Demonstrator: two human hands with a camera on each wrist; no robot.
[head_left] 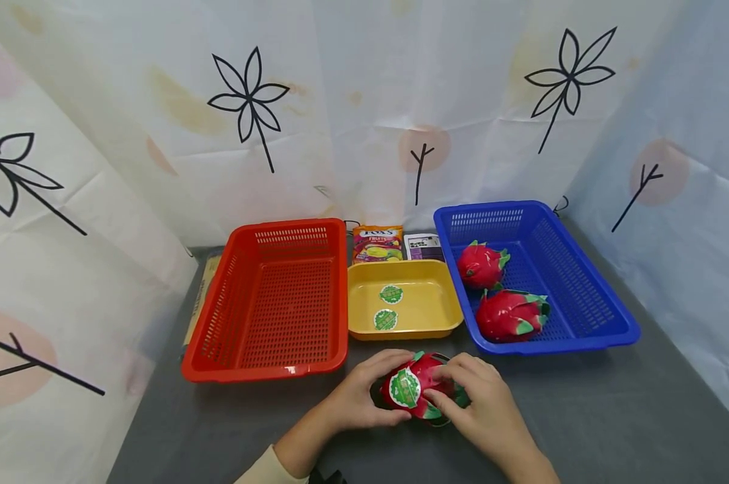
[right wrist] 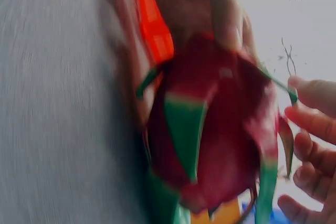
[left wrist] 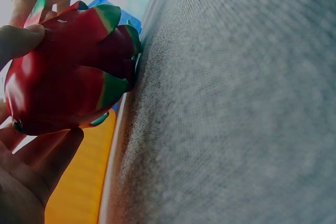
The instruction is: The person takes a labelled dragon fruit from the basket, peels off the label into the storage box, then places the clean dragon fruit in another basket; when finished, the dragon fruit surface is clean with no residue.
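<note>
A red dragon fruit (head_left: 428,410) with green scale tips lies on its side on the grey tabletop, in front of the yellow tray. On its upper face is a round green-and-white sticker (head_left: 405,388). My left hand (head_left: 367,393) holds the fruit's left end, thumb on the near side and fingers on the far side. My right hand (head_left: 482,403) is over the right end, with thumb and fingertips close to the sticker's edge. In the right wrist view its loosely bent fingers (right wrist: 315,124) are beside the scales of the blurred fruit (right wrist: 226,145).
The yellow tray (head_left: 401,269) holds two green stickers (head_left: 391,294). To its left stands a red basket (head_left: 264,371). The blue basket (head_left: 582,269) on the right contains two dragon fruits (head_left: 512,316). Behind the tray are a candy packet (head_left: 377,243) and a white-and-purple packet (head_left: 424,247).
</note>
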